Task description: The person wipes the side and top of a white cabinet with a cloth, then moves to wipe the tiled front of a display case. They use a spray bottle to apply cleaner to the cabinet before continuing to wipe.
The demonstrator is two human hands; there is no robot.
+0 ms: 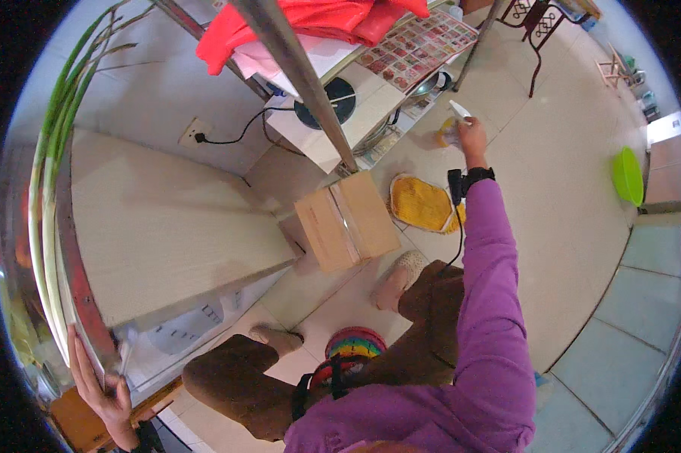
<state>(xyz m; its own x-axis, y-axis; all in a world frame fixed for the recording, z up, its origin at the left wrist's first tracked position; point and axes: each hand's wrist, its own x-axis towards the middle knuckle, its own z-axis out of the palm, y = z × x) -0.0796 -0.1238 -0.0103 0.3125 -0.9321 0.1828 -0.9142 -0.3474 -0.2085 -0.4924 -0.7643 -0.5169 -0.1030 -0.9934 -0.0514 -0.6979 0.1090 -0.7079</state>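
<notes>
My right hand [472, 136] is stretched forward over the tiled floor, closed around the neck of a spray bottle [446, 133] with a white nozzle and yellowish contents. At the lower left, my left hand [104, 390] is raised with its fingers extended, beside the white ends of some long green onions [50, 187]. Whether its thumb and fingertips pinch anything is unclear. A taped cardboard box [349, 221] sits on the floor between the hands, with a yellow textured mat or cloth [421, 203] with white edging to its right.
A metal-legged rack [312, 79] holds red cloth [340, 22] and a white board with a round black plate [340, 102]. A black plug is in the wall socket [192, 133]. A beige panel [176, 221] stands at the left. A green basin [627, 176] lies far right.
</notes>
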